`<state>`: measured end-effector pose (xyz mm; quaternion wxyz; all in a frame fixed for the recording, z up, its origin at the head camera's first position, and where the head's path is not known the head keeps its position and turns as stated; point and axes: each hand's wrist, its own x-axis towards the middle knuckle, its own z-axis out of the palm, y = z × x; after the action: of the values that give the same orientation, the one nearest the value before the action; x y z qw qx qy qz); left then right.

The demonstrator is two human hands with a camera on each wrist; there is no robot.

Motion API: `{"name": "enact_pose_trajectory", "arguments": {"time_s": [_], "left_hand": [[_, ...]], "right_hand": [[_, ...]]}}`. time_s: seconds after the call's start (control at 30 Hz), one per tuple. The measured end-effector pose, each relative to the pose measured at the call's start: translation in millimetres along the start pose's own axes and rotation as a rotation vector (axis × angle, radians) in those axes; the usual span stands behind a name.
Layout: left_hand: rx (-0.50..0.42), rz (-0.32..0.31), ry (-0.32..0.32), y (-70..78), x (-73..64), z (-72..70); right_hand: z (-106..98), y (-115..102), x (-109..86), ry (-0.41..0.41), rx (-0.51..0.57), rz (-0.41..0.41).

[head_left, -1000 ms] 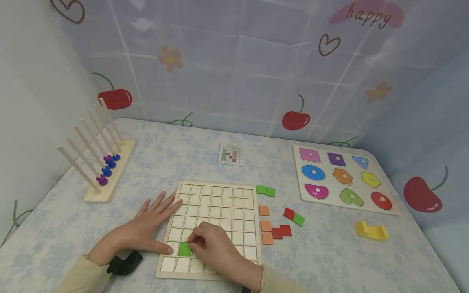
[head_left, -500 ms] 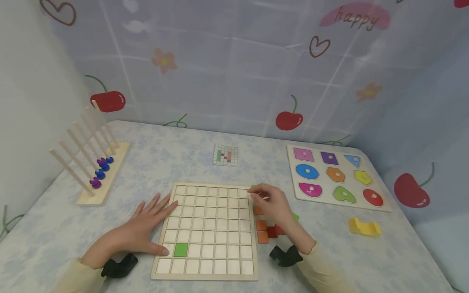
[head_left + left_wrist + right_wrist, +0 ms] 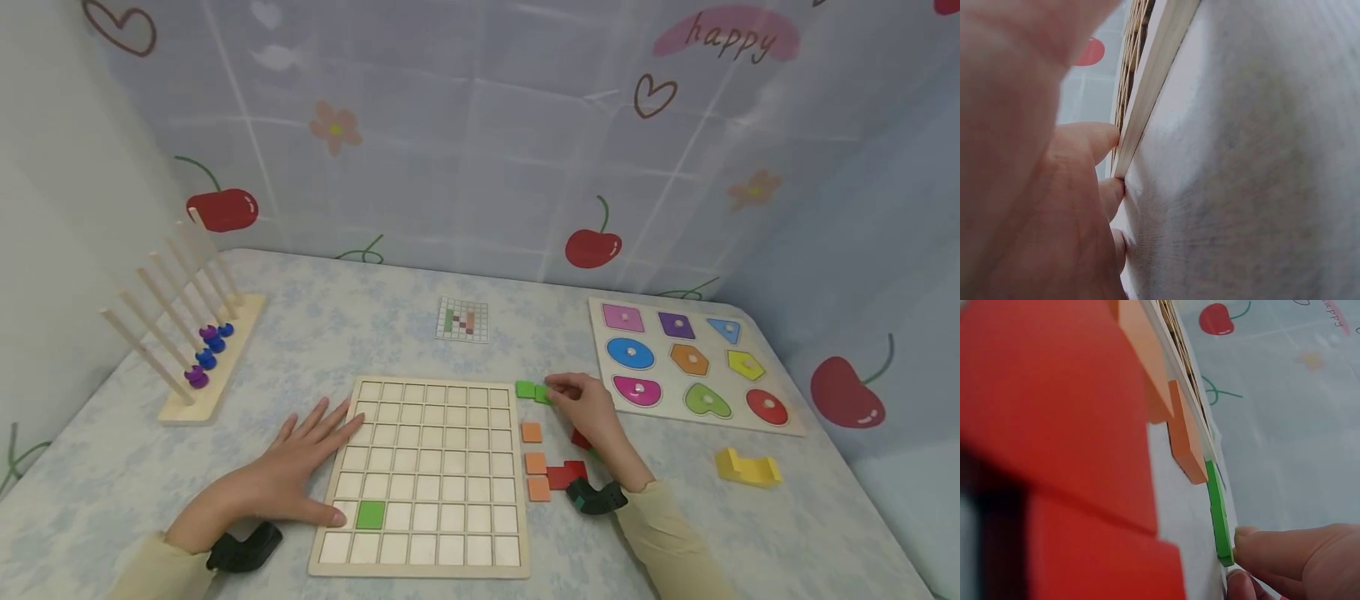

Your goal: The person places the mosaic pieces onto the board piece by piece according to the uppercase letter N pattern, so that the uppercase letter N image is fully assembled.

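A pale wooden grid board (image 3: pixel 420 572) lies in front of me, with one green square tile (image 3: pixel 371 515) in a lower-left cell. My left hand (image 3: pixel 288 473) rests with spread fingers along the board's left edge, its thumb over a cell beside that tile. Just right of the board's top corner, two green tiles lie side by side. At the right-hand green tile (image 3: pixel 542 395), my right hand (image 3: pixel 591 412) pinches the outer end between thumb and finger. The right wrist view shows those green tiles (image 3: pixel 1217 509) edge-on, with fingertips (image 3: pixel 1249 540) at their near end.
Several orange tiles (image 3: pixel 532 432) and red tiles (image 3: pixel 557 477) lie right of the board, partly under the right forearm. A small pattern card (image 3: pixel 462 320) lies behind it. Around stand a peg rack (image 3: pixel 217 367), a shape puzzle (image 3: pixel 675 396) and a yellow block (image 3: pixel 748 468).
My right hand has left the green tile in the grid, moved right and up past the board's edge, and come to the right-hand green tile. The left hand stays put.
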<state>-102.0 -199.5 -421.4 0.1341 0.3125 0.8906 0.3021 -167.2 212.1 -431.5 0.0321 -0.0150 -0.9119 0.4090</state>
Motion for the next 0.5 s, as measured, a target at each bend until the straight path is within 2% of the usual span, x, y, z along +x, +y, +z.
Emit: {"name": "enact_pose_trajectory", "arguments": {"time_s": [0.3,0.5], "left_hand": [[-0.007,0.002,0.0,1.4,0.2,-1.9],[-0.008,0.005,0.005,-0.6,0.1,-0.1]], "right_hand": [[-0.4,-2.0,-3.9,-0.001,-0.041,-0.069],[1.2,-2.6,-4.9,0.002,-0.025,-0.103]]}}
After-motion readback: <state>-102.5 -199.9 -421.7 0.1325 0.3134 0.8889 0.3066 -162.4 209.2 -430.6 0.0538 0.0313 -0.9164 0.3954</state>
